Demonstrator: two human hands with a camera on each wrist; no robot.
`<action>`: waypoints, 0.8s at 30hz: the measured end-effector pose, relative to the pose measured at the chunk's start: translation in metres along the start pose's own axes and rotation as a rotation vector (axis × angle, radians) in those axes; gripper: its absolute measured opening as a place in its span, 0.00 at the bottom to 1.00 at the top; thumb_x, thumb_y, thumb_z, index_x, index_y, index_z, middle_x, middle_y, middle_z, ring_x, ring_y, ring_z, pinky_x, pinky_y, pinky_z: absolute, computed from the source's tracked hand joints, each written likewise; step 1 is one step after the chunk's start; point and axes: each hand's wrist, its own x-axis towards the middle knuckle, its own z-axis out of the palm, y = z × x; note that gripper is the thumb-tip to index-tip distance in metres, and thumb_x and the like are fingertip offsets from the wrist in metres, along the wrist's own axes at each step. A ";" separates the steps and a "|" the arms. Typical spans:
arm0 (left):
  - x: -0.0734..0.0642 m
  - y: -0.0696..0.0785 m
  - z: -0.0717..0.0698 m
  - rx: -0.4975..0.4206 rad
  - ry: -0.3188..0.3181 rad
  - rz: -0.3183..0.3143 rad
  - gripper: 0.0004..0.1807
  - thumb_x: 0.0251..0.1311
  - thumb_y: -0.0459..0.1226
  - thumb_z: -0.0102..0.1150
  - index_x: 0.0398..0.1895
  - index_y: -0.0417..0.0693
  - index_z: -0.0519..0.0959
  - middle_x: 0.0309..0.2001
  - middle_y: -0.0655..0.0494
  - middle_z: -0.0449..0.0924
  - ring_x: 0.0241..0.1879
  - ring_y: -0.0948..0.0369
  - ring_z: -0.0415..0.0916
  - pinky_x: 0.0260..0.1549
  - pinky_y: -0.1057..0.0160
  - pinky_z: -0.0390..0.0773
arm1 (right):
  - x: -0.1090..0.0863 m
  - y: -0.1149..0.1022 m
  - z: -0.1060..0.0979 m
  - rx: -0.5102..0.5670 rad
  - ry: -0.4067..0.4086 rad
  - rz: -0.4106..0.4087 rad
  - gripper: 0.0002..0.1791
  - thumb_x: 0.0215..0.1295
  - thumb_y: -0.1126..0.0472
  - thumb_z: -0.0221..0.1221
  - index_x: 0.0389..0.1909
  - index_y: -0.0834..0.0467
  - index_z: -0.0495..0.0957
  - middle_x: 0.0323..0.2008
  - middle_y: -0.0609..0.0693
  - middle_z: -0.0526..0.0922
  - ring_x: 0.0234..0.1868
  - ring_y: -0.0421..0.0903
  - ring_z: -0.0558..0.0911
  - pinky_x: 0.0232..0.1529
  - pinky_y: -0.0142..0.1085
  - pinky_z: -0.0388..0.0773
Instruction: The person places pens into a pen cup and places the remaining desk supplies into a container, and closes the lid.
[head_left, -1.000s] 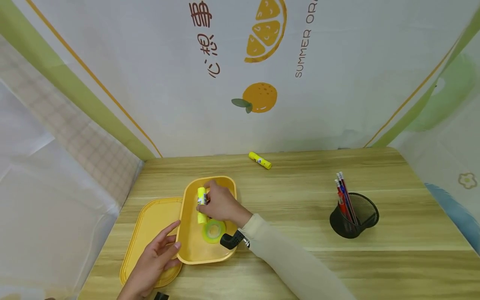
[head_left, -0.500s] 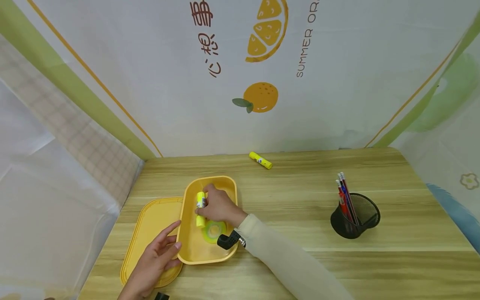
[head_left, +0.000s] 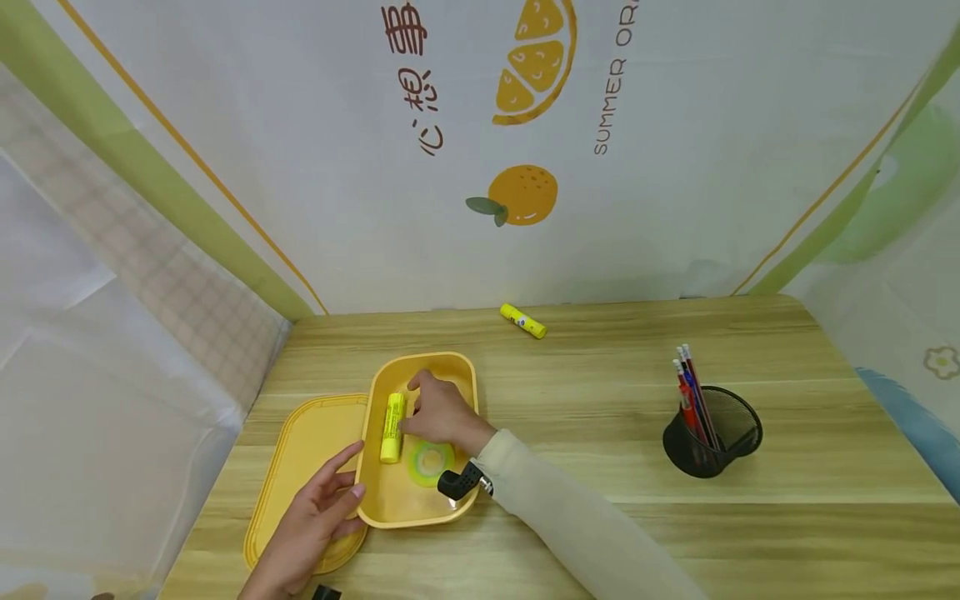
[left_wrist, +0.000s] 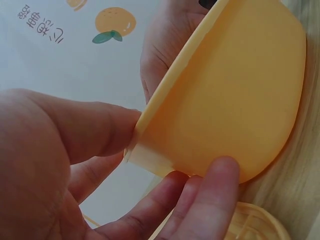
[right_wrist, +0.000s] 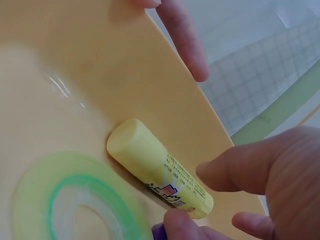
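Observation:
A yellow glue stick (head_left: 392,428) lies in the yellow plastic box (head_left: 401,508), along its left wall. My right hand (head_left: 444,410) is inside the box just right of the stick, thumb and fingers spread apart. In the right wrist view, the thumb and fingertips stand on either side of the glue stick (right_wrist: 160,170). A small purple thing (right_wrist: 159,231) shows by a fingertip, mostly hidden. My left hand (head_left: 318,504) holds the box's left rim, its thumb (left_wrist: 105,127) on the edge and other fingers against the outer wall. A green-and-clear tape roll (head_left: 431,463) lies in the box.
The box's yellow lid (head_left: 307,454) lies flat at the left, partly under the box. Another yellow glue stick (head_left: 522,321) rests near the table's back edge. A black mesh cup (head_left: 712,442) with several pencils (head_left: 693,400) stands at the right. A printed cloth hangs behind.
My right hand has lowered the glue stick into the box and let go of it; the stick now lies against the left side. The left hand has stayed at the rim.

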 end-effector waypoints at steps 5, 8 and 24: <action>0.000 0.000 0.001 -0.007 0.004 -0.012 0.33 0.78 0.35 0.57 0.81 0.63 0.63 0.61 0.40 0.73 0.52 0.55 0.82 0.45 0.58 0.89 | 0.001 0.000 0.000 -0.015 0.016 -0.002 0.33 0.63 0.54 0.74 0.66 0.57 0.73 0.45 0.52 0.84 0.38 0.41 0.81 0.38 0.33 0.80; -0.001 0.000 0.000 -0.008 -0.004 -0.004 0.33 0.79 0.35 0.56 0.82 0.62 0.62 0.60 0.41 0.73 0.52 0.55 0.82 0.45 0.58 0.89 | 0.002 0.001 0.001 -0.008 0.032 -0.003 0.32 0.63 0.53 0.74 0.65 0.55 0.74 0.47 0.52 0.85 0.39 0.41 0.81 0.40 0.34 0.81; -0.001 0.002 0.000 0.002 -0.012 -0.001 0.33 0.79 0.35 0.56 0.83 0.60 0.61 0.59 0.42 0.73 0.50 0.57 0.82 0.43 0.58 0.89 | 0.000 0.000 -0.007 0.142 0.116 -0.135 0.25 0.68 0.56 0.71 0.62 0.57 0.78 0.50 0.54 0.85 0.44 0.39 0.83 0.47 0.34 0.84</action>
